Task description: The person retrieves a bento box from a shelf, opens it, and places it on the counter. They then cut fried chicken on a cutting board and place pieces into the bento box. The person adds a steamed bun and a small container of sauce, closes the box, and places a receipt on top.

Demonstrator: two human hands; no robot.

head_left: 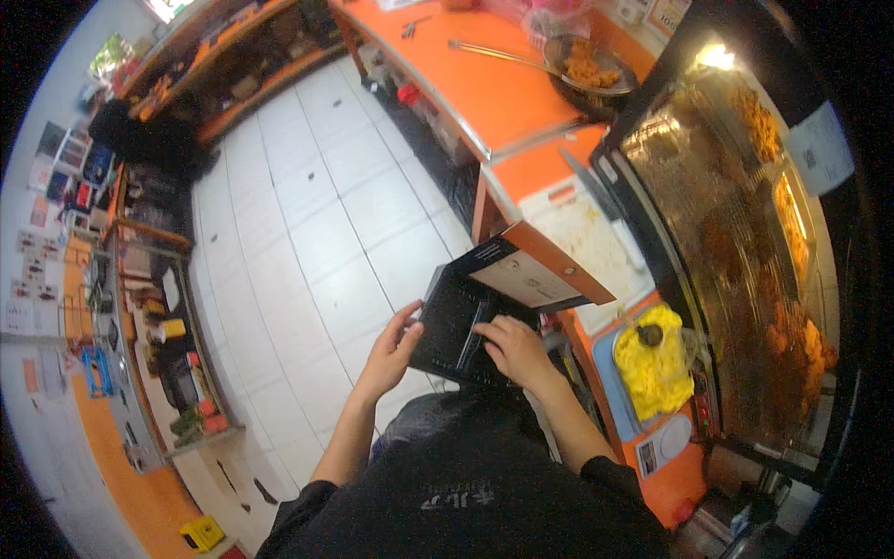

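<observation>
Your left hand (389, 354) has thumb and fingers parted at the left edge of the open black rectangular box (443, 328), in front of your torso; your right hand (518, 354) bends its fingers onto the thin dark strip (471, 337) inside, though I cannot tell whether they pinch it. A stiff orange-and-white flap (527, 279) stands beyond

Raised flap (540, 270) stands between hands (517, 353) and cutting board (603, 244).
</observation>
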